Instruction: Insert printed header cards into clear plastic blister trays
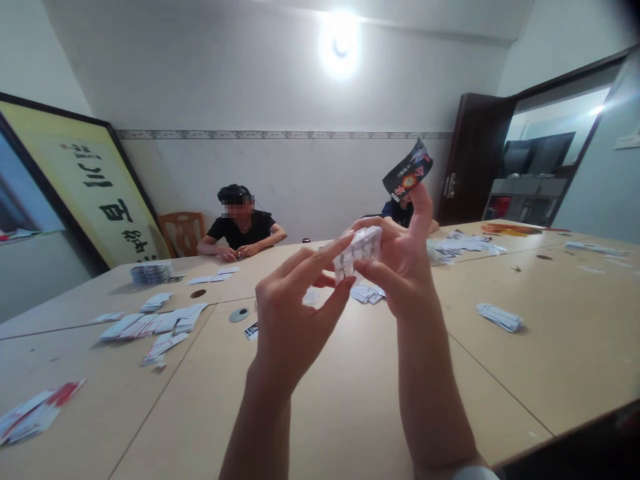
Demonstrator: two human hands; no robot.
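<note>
clear plastic piece [367,245]: tilted, between left hand [293,300] and right hand [409,259] | black printed card [407,172]: slanted, above right palm

A bright lamp [341,43] lights the pale wall [280,87].

Clear plastic against smooth, pale wood-look board.
The case [367,245] looks like hard, see-through plastic with shiny edges; the card [406,175] is dark, smooth printed paper or thin board. The table [350,400] has a smooth, faintly satin wood-grain finish, and the slips [143,325] look like matt white paper. The chair [170,223] is varnished wood, the door [463,160] dark, wood-like and lightly polished, its handle [451,184] bright metal. The shirt [256,230] is matt black cloth; the wall [250,80] looks smooth.
</note>
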